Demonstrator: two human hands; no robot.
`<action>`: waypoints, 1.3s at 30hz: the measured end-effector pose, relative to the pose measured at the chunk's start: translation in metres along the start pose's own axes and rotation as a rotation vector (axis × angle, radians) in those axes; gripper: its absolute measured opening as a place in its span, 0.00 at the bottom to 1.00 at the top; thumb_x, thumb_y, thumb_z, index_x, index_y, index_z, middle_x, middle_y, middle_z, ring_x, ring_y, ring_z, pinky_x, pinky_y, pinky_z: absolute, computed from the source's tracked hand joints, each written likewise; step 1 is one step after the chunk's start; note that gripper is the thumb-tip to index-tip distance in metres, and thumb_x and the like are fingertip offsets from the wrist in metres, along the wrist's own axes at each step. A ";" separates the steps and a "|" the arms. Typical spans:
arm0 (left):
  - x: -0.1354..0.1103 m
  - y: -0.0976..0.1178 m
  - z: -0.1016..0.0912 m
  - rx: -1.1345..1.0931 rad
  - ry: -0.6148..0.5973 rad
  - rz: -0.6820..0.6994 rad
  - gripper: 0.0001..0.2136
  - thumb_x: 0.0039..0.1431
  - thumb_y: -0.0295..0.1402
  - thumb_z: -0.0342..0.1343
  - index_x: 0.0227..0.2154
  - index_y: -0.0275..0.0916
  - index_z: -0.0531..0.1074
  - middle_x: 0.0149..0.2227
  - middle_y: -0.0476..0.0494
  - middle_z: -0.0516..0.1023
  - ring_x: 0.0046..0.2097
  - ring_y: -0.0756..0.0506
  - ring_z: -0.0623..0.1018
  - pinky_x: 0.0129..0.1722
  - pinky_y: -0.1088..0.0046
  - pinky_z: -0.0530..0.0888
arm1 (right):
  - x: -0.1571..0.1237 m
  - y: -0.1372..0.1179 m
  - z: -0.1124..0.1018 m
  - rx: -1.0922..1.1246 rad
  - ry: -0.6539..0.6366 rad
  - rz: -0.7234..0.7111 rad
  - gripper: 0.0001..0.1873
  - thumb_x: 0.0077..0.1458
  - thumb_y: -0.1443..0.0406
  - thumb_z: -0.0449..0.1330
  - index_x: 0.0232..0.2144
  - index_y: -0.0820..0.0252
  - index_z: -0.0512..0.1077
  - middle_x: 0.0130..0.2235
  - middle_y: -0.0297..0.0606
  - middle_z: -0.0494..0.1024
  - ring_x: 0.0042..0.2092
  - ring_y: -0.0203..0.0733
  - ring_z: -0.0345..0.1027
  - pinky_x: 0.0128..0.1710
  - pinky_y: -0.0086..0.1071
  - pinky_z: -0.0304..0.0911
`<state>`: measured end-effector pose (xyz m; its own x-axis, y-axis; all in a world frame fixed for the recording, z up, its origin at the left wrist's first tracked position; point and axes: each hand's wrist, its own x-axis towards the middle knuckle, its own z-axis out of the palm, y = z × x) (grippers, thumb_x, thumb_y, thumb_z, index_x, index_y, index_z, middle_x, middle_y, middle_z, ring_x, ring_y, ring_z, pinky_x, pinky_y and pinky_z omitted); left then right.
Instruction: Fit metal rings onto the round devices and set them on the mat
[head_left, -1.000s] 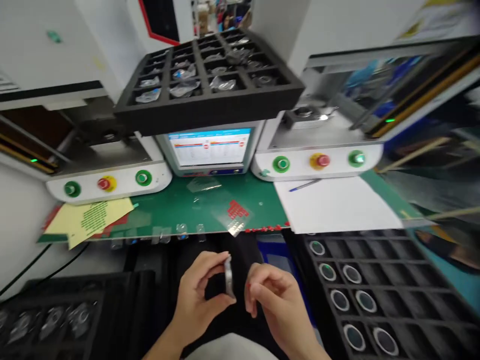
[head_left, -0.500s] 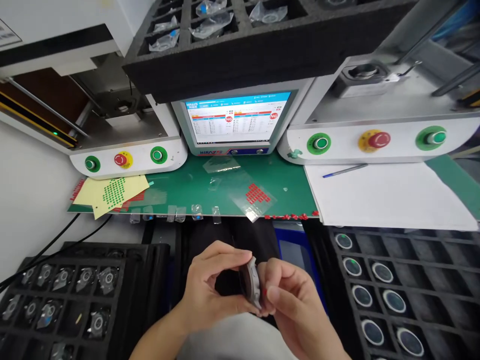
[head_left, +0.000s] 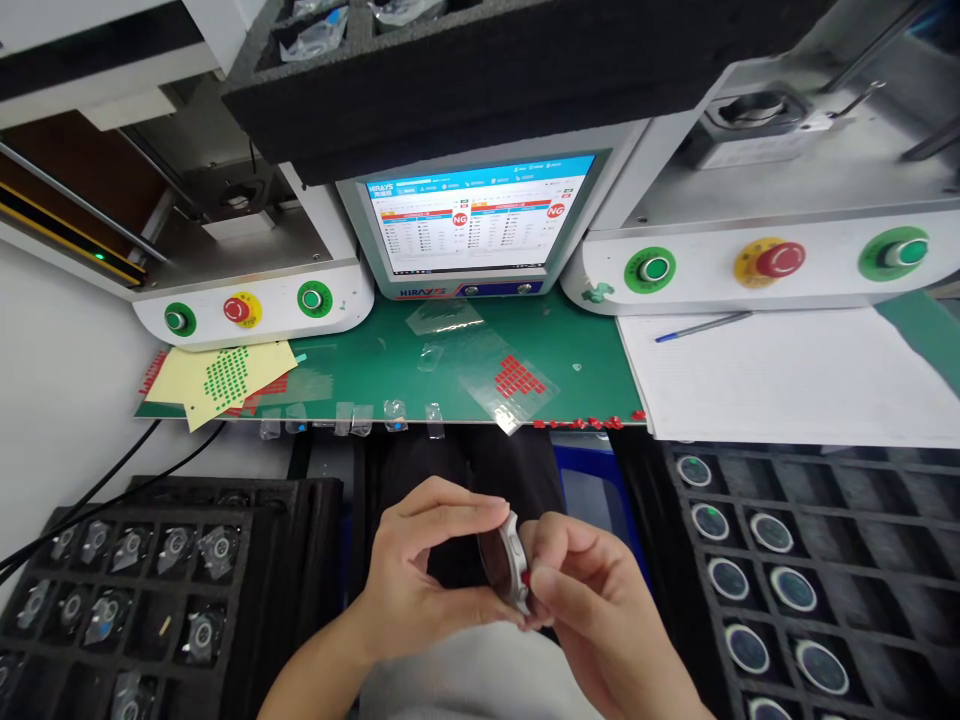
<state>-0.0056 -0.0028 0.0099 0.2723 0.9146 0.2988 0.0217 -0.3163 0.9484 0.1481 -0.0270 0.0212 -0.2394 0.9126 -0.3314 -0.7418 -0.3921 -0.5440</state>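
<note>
In front of my lap, my left hand [head_left: 420, 565] holds a round silver watch case [head_left: 516, 550] by its rim, thumb below and fingers above. The case stands on edge, its dark face turned to the left and its side button toward me. My right hand [head_left: 589, 590] is closed in a pinch against the case's right side. A small red sticker [head_left: 526, 579] shows between its fingertips and the rim, touching the case. The back of the case is hidden behind my right fingers.
A green bench [head_left: 375, 365] carries a red sticker sheet [head_left: 517, 378], yellow sheets [head_left: 225, 380], papers [head_left: 780, 375] and a pen [head_left: 701, 327]. Foam trays hold bagged parts [head_left: 217, 550] at left and round watches [head_left: 793, 588] at right. A monitor [head_left: 480, 225] stands between two button panels.
The camera view has shifted slightly, so the bench and monitor sit a little higher. Both hands keep their grip; the case has turned slightly and the red sticker now shows against its rim.
</note>
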 end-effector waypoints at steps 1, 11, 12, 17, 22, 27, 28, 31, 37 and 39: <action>0.000 0.000 0.000 0.009 0.004 0.010 0.27 0.47 0.36 0.74 0.52 0.50 0.77 0.42 0.43 0.81 0.38 0.46 0.82 0.37 0.72 0.82 | 0.000 0.000 0.001 0.008 0.007 0.009 0.13 0.47 0.63 0.74 0.20 0.60 0.76 0.19 0.32 0.71 0.21 0.27 0.65 0.23 0.18 0.62; 0.003 0.001 -0.007 0.050 -0.028 0.082 0.27 0.47 0.36 0.73 0.52 0.48 0.77 0.41 0.42 0.82 0.37 0.47 0.82 0.36 0.74 0.82 | -0.002 0.006 0.000 0.205 0.006 0.247 0.26 0.43 0.63 0.76 0.25 0.59 0.60 0.22 0.25 0.65 0.22 0.28 0.61 0.23 0.23 0.68; 0.003 0.000 -0.007 0.025 -0.034 0.062 0.26 0.47 0.37 0.73 0.52 0.48 0.77 0.41 0.42 0.82 0.37 0.47 0.81 0.36 0.74 0.81 | -0.001 0.006 0.000 0.189 0.012 0.251 0.26 0.43 0.63 0.76 0.25 0.59 0.59 0.22 0.25 0.65 0.22 0.27 0.61 0.24 0.22 0.68; 0.009 -0.007 -0.004 -0.370 -0.028 -0.206 0.24 0.49 0.42 0.72 0.50 0.46 0.79 0.39 0.41 0.80 0.35 0.47 0.81 0.35 0.74 0.81 | 0.006 0.002 0.002 0.124 0.003 0.167 0.24 0.48 0.55 0.73 0.25 0.59 0.61 0.19 0.24 0.61 0.21 0.28 0.59 0.24 0.23 0.66; 0.008 -0.008 0.001 -0.824 -0.016 -0.537 0.17 0.65 0.44 0.57 0.47 0.37 0.80 0.36 0.35 0.83 0.32 0.45 0.82 0.29 0.73 0.81 | 0.011 0.002 -0.010 -0.194 0.234 -0.248 0.14 0.50 0.59 0.71 0.26 0.59 0.71 0.27 0.31 0.70 0.30 0.33 0.68 0.33 0.23 0.68; 0.000 -0.010 0.015 -0.949 0.003 -0.655 0.16 0.64 0.44 0.57 0.36 0.33 0.76 0.28 0.43 0.78 0.21 0.52 0.75 0.16 0.83 0.72 | 0.009 0.017 -0.013 -0.360 0.234 -0.354 0.07 0.57 0.60 0.67 0.38 0.53 0.79 0.41 0.39 0.79 0.43 0.41 0.75 0.43 0.30 0.73; -0.001 -0.010 0.018 -0.923 0.026 -0.658 0.16 0.63 0.45 0.58 0.34 0.34 0.74 0.26 0.46 0.75 0.19 0.53 0.73 0.15 0.84 0.70 | 0.008 0.020 -0.011 -0.361 0.210 -0.348 0.07 0.58 0.61 0.67 0.39 0.52 0.79 0.42 0.39 0.80 0.44 0.41 0.76 0.44 0.30 0.73; -0.004 -0.010 0.025 -0.786 0.081 -0.619 0.16 0.63 0.45 0.58 0.29 0.36 0.68 0.23 0.54 0.67 0.15 0.57 0.65 0.11 0.87 0.64 | 0.006 0.025 -0.005 -0.344 0.172 -0.342 0.08 0.59 0.61 0.66 0.42 0.51 0.80 0.44 0.39 0.81 0.47 0.42 0.76 0.46 0.29 0.74; -0.010 -0.002 0.031 -0.333 0.093 -0.400 0.12 0.70 0.40 0.51 0.33 0.38 0.68 0.24 0.54 0.65 0.20 0.58 0.64 0.18 0.87 0.62 | 0.005 0.025 0.002 -0.230 0.103 -0.150 0.12 0.60 0.55 0.64 0.45 0.48 0.80 0.42 0.39 0.81 0.31 0.33 0.71 0.25 0.19 0.66; -0.011 0.002 0.030 -0.222 0.067 -0.346 0.10 0.71 0.39 0.49 0.36 0.39 0.69 0.25 0.53 0.67 0.22 0.56 0.66 0.21 0.85 0.64 | 0.006 0.025 0.002 -0.202 0.094 -0.080 0.13 0.60 0.54 0.64 0.45 0.48 0.79 0.42 0.39 0.80 0.31 0.33 0.70 0.25 0.19 0.65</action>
<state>0.0200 -0.0211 0.0058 0.2216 0.9742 -0.0424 -0.1088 0.0679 0.9917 0.1272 -0.0313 0.0076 -0.1185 0.9308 -0.3459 -0.6135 -0.3425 -0.7115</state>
